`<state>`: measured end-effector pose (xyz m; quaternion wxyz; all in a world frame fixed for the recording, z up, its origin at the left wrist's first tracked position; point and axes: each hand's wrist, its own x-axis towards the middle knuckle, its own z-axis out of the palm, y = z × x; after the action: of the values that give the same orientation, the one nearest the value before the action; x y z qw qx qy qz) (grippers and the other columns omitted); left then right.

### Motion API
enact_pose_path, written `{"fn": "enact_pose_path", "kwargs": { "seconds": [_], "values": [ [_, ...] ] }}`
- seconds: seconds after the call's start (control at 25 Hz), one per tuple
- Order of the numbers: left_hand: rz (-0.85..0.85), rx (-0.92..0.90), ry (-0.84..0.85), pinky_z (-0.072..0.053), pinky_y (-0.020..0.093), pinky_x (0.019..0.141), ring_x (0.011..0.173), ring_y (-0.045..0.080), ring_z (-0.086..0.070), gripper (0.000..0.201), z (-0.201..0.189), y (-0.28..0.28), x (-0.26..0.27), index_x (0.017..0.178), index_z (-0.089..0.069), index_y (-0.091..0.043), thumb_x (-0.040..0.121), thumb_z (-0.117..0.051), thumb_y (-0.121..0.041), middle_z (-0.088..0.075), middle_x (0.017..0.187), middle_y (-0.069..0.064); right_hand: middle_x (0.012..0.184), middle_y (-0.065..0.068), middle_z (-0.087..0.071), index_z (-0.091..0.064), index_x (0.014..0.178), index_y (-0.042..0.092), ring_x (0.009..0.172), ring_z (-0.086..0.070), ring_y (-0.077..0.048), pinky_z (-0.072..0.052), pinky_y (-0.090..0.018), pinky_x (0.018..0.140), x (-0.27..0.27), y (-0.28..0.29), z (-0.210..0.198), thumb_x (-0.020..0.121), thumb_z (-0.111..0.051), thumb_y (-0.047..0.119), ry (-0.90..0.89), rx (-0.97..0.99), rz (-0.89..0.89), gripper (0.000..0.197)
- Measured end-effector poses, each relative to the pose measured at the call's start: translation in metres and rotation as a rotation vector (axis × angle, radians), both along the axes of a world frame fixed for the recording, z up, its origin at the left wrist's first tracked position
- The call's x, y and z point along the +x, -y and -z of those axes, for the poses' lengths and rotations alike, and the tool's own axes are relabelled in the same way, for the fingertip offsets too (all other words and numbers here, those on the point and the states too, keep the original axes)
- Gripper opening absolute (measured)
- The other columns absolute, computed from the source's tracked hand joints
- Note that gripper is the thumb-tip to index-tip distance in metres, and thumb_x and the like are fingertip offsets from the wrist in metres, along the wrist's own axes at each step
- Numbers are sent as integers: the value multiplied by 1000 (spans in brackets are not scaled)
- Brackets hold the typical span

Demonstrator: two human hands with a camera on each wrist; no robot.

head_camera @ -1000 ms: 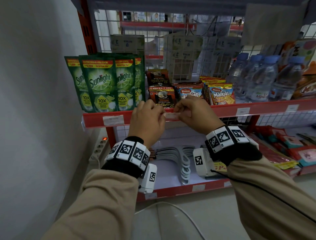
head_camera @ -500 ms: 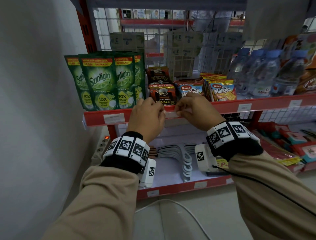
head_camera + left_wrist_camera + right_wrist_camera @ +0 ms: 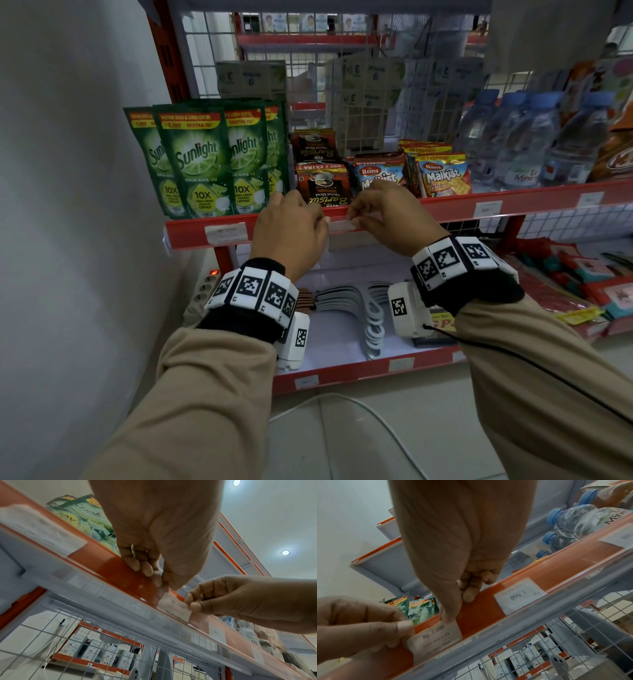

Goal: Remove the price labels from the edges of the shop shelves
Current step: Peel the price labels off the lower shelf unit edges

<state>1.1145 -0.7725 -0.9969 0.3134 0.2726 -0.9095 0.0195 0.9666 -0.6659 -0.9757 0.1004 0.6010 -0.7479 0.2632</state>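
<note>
- Head view: both hands are up at the red shelf edge (image 3: 445, 209), and between them sits the price label (image 3: 339, 226). The left hand (image 3: 291, 233) has its fingers curled in at the label's left end; the right hand (image 3: 387, 219) pinches the right end. Green Sunlight pouches (image 3: 202, 161) stand on the shelf to the left, Malkist packs (image 3: 442, 174) and water bottles (image 3: 513, 137) to the right. Another label (image 3: 226, 232) sits further left on the same edge.
- Left wrist view: from below, the left hand (image 3: 154, 534) has thumb and fingertips closed together at the label's (image 3: 176, 608) left corner, right on the strip. The right hand (image 3: 248, 601) nips the other end between thumb and forefinger.
- Right wrist view: the label (image 3: 435, 635) reads "Rp. 7.000" and lies against the orange-red strip, the right hand's (image 3: 453, 547) thumb tip on its top edge and the left hand (image 3: 359, 626) pinching its near end. A second label (image 3: 518, 595) marked 1.500 sits further along.
</note>
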Motion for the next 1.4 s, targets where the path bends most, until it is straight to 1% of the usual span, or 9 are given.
{"fn": "enact_pose_path", "kwargs": {
  "seconds": [0.2, 0.32, 0.68, 0.96, 1.08, 1.2, 1.28, 1.36, 1.4],
  "values": [
    [30, -16, -57, -39, 36, 79, 101, 26, -46, 27, 2, 2, 2, 99, -67, -15, 93, -51, -36, -59, 96, 6, 93, -1, -58, -66, 96, 16, 88, -54, -16, -47, -35, 79, -1, -2, 0, 81, -69, 10, 69, -50, -25, 16],
    [57, -31, -92, -36, 32, 76, 97, 24, -47, 20, 3, 4, 4, 98, -61, -17, 92, -54, -35, -60, 93, 3, 92, -2, -59, -63, 94, 13, 87, -55, -18, -48, -39, 79, 0, -4, 1, 79, -69, 7, 99, -86, -30, 18],
    [40, -62, -108, -32, 30, 72, 96, 24, -46, 18, 6, 5, 2, 98, -63, -17, 93, -56, -32, -59, 94, 4, 93, -2, -56, -63, 93, 15, 94, -51, -22, -46, -39, 80, -2, -2, 8, 82, -64, 8, 24, -99, -14, 13],
    [56, -111, -199, -38, 34, 71, 90, 25, -49, 11, 8, 2, 2, 93, -64, -14, 89, -62, -24, -61, 91, 4, 96, -1, -55, -62, 98, 15, 98, -49, -24, -43, -36, 79, -2, 0, 11, 83, -63, 9, -5, -128, 16, 16],
    [64, -159, -221, -39, 34, 69, 88, 26, -50, 9, 11, 2, 2, 90, -64, -11, 88, -62, -20, -60, 90, 6, 103, -3, -58, -63, 99, 16, 103, -44, -25, -40, -36, 81, -1, 1, 14, 84, -63, 14, -75, -157, 74, 16],
    [62, -198, -275, -43, 35, 67, 88, 27, -50, 10, 14, 1, 2, 87, -64, -9, 85, -65, -18, -58, 93, 8, 107, -5, -55, -65, 100, 16, 105, -44, -25, -42, -38, 83, -1, 0, 17, 82, -69, 20, -57, -212, 107, 19],
    [1, -214, -287, -40, 35, 75, 91, 26, -50, 11, 15, 0, 2, 87, -65, -12, 83, -67, -22, -56, 98, 7, 104, -6, -56, -65, 98, 15, 104, -46, -26, -44, -40, 82, -2, -1, 20, 81, -69, 18, -53, -236, 98, 18],
    [-59, -243, -246, -31, 37, 86, 94, 24, -52, 10, 17, 1, 5, 88, -65, -19, 83, -65, -28, -57, 98, 2, 100, -6, -58, -65, 97, 14, 102, -47, -27, -44, -40, 81, -4, -1, 22, 80, -69, 15, -63, -255, 87, 17],
    [-60, -245, -227, -29, 36, 87, 94, 24, -52, 10, 20, 2, 7, 88, -65, -20, 83, -63, -29, -57, 98, 1, 99, -6, -58, -65, 96, 13, 100, -48, -26, -44, -39, 80, -5, -1, 24, 80, -68, 14, -60, -273, 77, 16]
  ]
}}
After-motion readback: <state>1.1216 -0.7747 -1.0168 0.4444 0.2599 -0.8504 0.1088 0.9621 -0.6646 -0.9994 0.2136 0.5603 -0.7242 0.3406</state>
